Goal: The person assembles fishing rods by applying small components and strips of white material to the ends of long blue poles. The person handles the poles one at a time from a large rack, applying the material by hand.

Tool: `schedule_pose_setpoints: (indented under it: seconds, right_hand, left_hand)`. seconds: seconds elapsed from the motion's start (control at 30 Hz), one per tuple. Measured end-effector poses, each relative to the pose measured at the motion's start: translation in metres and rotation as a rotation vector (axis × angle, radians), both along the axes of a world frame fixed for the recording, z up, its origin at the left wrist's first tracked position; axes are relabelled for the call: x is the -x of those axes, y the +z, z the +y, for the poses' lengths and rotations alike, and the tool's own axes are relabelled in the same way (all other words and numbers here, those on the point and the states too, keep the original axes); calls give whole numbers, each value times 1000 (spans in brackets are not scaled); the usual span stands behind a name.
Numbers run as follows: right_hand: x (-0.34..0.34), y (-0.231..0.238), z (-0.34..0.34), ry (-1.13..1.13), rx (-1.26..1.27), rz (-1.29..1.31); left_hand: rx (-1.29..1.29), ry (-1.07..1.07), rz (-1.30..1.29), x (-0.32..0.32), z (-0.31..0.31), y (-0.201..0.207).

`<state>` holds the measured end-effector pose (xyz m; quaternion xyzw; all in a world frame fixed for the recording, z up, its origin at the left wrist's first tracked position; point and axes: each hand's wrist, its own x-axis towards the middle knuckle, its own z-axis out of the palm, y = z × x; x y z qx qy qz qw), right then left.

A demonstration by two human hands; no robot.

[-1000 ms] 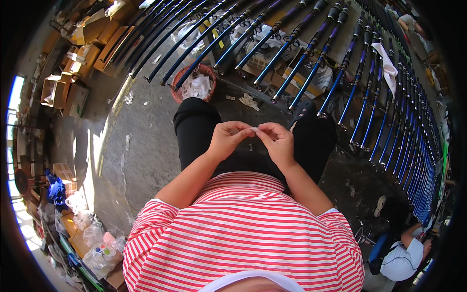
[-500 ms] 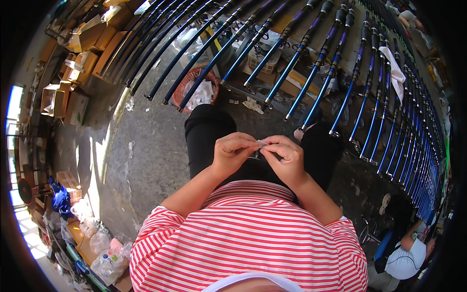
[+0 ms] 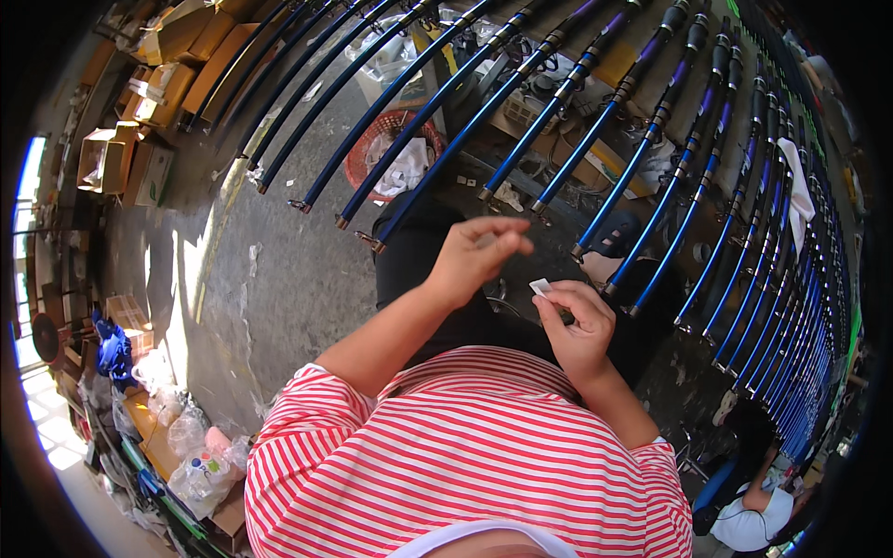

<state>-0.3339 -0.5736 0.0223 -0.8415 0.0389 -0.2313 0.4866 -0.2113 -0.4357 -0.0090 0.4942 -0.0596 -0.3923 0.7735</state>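
My right hand (image 3: 579, 325) pinches a small white slip (image 3: 540, 287), like a label or bit of paper, between thumb and fingers in front of my belly. Up and to the left, my left hand (image 3: 476, 256) is raised with thumb and fingers drawn close together. Its fingertips are smeared, and anything between them is too small to make out. Nearby hang the lower ends of a long row of blue fishing rods (image 3: 600, 223). The nearest rod tips lie just beyond both hands, and neither hand visibly touches one.
A red plastic basket (image 3: 353, 153) holding white scraps stands on the floor past my knees. Cardboard boxes (image 3: 104, 163) pile up at the far left, and clear plastic bags (image 3: 200, 479) lie at the near left. Another person in a white top (image 3: 753, 521) is at the lower right.
My hands have come apart. The left has risen slightly; the right has moved right and down, keeping the white slip. The rods appear shifted right and lower in view.
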Motion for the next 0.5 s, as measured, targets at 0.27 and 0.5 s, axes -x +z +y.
schedule_pose_setpoints:
  seconds: [0.27, 0.5]
  right_hand:
    - [-21, 45, 18, 254, 52, -138]
    - [-31, 55, 22, 177, -7, -109]
  left_hand:
    - [760, -141, 571, -70, -44, 32]
    - [951, -272, 660, -65, -30, 24]
